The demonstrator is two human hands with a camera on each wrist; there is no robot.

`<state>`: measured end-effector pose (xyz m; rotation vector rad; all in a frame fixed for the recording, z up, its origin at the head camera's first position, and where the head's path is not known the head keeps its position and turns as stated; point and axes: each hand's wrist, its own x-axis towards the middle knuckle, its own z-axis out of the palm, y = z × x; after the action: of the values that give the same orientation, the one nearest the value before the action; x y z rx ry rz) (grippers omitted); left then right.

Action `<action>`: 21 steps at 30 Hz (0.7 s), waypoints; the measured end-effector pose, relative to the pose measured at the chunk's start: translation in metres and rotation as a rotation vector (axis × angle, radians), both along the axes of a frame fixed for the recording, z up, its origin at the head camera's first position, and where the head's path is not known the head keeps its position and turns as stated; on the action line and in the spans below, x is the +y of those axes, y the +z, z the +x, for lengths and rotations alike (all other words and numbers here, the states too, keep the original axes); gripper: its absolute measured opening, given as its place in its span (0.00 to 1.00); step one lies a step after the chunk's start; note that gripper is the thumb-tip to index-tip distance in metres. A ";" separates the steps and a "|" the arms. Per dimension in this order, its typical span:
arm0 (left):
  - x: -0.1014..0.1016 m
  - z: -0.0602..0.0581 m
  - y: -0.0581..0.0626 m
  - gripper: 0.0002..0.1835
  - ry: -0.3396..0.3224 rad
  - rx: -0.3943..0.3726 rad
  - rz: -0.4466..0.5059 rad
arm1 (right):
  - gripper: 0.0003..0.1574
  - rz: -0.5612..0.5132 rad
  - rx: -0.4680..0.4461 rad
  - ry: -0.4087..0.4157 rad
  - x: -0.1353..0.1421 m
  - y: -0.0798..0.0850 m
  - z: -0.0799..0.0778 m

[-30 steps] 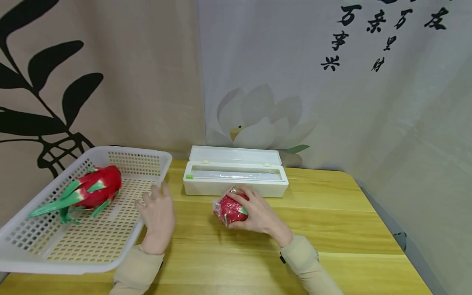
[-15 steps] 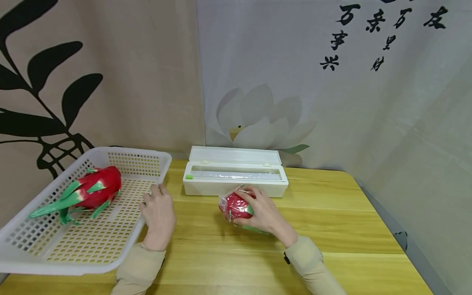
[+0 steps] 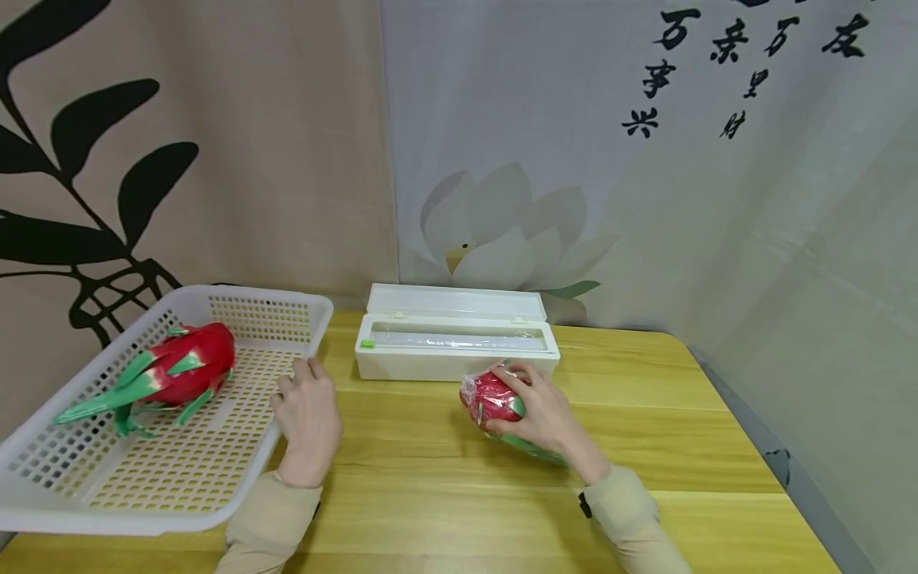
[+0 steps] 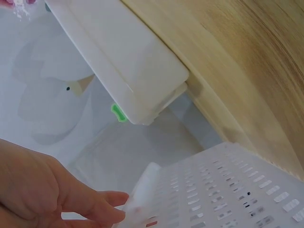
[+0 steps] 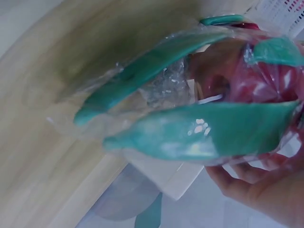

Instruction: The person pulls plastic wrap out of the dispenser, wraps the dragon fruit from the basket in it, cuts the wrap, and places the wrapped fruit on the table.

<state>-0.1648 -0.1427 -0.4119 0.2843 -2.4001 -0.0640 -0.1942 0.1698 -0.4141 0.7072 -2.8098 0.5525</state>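
Note:
My right hand (image 3: 539,410) grips a red toy dragon fruit (image 3: 491,396) wrapped in clear plastic film, over the table in front of the white box. In the right wrist view, its long green leaves (image 5: 204,130) show under the shiny film, and my fingers (image 5: 242,185) curl at its side. At the left, my left hand (image 3: 308,422) holds the near right rim of the white plastic basket (image 3: 161,522); the left wrist view shows the fingertips right at this rim. Inside the basket lies an unwrapped dragon fruit (image 3: 201,363), red with green leaves.
A long white box (image 3: 455,367) with its lid raised stands at the back of the wooden table (image 3: 645,430). It contains a roll of clear film (image 3: 455,341) and has a green slider (image 3: 368,344) on its edge. A printed curtain (image 3: 502,143) hangs behind.
My right hand has moved right with the wrapped dragon fruit, whose green leaves now show below the hand. The left hand's spread fingers have come together on the basket rim.

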 end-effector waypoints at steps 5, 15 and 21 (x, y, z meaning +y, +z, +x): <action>-0.001 0.001 0.000 0.21 -0.002 -0.021 0.008 | 0.51 -0.006 0.013 -0.042 0.016 0.000 0.001; -0.001 -0.001 0.000 0.21 -0.003 -0.019 0.004 | 0.49 -0.001 -0.012 -0.141 0.051 0.000 0.002; -0.001 0.000 -0.001 0.20 -0.001 -0.011 -0.004 | 0.48 -0.008 -0.010 -0.185 0.071 -0.001 0.004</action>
<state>-0.1652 -0.1439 -0.4125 0.2829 -2.4112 -0.0581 -0.1907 0.2406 -0.4150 0.4368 -2.8404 0.5339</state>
